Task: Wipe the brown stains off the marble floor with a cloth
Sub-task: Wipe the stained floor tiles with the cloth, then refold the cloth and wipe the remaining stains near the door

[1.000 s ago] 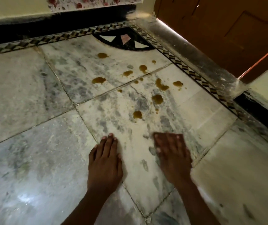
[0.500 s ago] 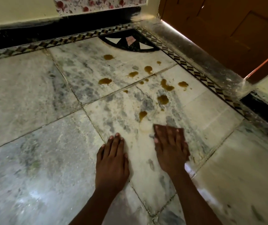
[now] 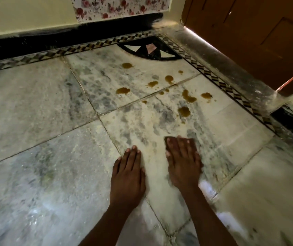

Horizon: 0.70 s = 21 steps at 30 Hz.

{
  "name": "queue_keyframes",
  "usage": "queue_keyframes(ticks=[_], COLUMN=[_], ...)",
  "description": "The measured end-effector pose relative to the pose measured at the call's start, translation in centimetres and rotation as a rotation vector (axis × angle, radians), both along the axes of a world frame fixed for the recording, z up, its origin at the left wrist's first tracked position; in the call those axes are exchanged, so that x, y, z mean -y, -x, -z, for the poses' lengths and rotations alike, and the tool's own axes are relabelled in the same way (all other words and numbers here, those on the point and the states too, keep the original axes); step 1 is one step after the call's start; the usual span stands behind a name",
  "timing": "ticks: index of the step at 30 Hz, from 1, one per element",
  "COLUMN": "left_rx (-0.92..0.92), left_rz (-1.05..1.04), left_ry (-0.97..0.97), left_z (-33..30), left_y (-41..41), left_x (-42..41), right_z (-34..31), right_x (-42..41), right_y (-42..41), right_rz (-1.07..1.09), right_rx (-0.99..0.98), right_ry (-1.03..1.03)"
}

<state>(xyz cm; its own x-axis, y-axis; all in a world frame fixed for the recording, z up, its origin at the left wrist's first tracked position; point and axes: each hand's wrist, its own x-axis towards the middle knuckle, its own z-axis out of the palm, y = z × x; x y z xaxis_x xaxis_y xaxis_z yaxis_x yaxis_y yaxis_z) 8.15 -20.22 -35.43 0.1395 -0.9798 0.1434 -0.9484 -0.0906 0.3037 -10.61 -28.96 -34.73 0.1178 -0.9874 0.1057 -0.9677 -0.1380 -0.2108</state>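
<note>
Several brown, wet-looking stains [image 3: 183,111] lie unwiped on the pale, grey-veined marble floor [image 3: 35,103], clustered toward the far corner, so the job looks only begun. The right hand [image 3: 183,162] lies flat with straight fingers on a small dark brown cloth [image 3: 191,140], pressing it to the slab rather than clutching it; only the cloth's far edge shows beyond the fingertips. The left hand [image 3: 128,174] rests palm down on the marble just beside it, fingers straight, holding nothing, seemingly as a prop.

The step in hand appears to be the wiping stroke itself, with the cloth a short way short of the nearest blotch. The next move probably calls for a forward push under steady pressure to reach that blotch, then the scattered ones across the tile joint, without smearing them wider.

Beyond the stains a black fan-shaped inlay [image 3: 151,50] fills the corner, a checkered border strip [image 3: 218,80] follows the walls, and a brown wooden door [image 3: 257,41] stands at the right, light showing beneath it.
</note>
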Motion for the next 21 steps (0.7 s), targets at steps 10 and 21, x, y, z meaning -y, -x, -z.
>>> queue_keyframes(ticks=[10,21], left_rx=[-0.053,-0.413], left_rz=[0.018,0.012], left_ry=[-0.009,-0.09], left_z=[-0.2,-2.7], left_y=[-0.5,-0.3], left_x=[-0.1,0.0], right_z=[-0.2,-3.9], right_x=[3.1,-6.8], right_y=[-4.8,2.7], right_rz=[-0.348,-0.04], right_rx=[0.056,0.879], right_ry=[-0.02,-0.061])
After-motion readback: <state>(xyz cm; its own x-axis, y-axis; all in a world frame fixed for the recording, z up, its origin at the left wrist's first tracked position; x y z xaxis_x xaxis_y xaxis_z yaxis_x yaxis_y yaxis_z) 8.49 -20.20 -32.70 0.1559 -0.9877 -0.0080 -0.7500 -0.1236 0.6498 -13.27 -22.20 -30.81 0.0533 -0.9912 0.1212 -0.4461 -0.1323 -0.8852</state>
